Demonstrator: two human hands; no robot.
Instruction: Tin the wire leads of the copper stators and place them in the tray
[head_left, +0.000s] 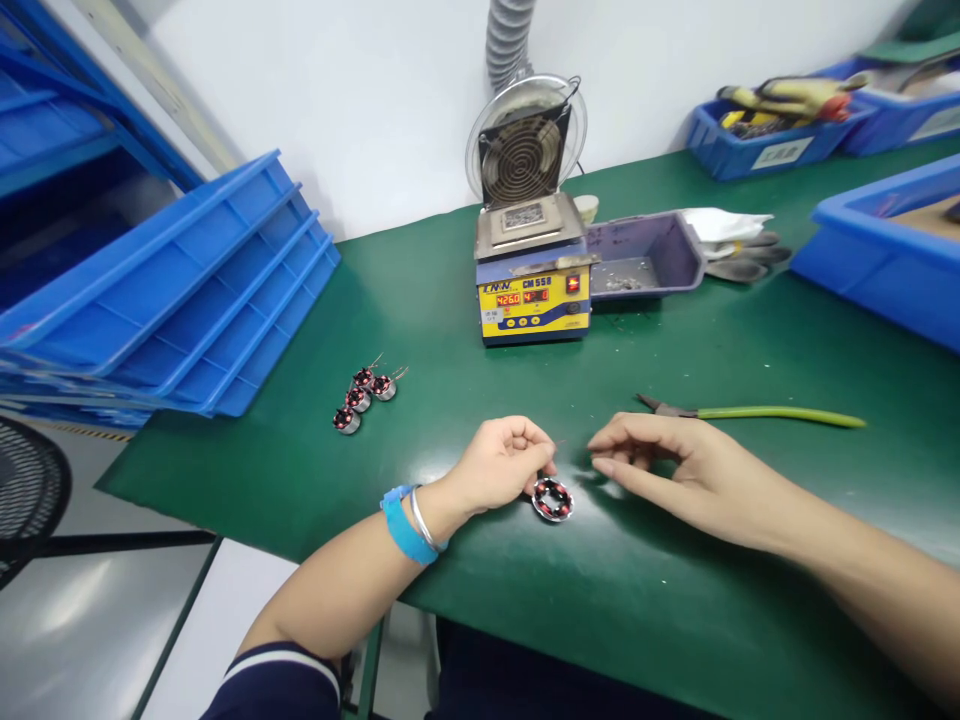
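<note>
My left hand (506, 462), with a blue band and a metal bangle at its wrist, pinches a motor stator (553, 499) at its upper left edge. The stator is a metal ring with copper-red windings and a dark inside, tipped to face me just over the green table. A thin wire end sticks out above my left fingertips. To the right, my right hand (660, 460) hovers with thumb and fingers apart, nothing visible between them. Beyond it lie pliers (750, 411) with green handles. Several similar stators (358, 399) with loose wire ends stand together at the left.
A solder pot (534, 290) with a lit display stands at the back, a fan and duct (521, 150) behind it. Beside it are a purple tray (649, 255) and gloves (739, 250). Stacked blue crates (187, 300) edge the left; blue bins (885, 250) edge the right.
</note>
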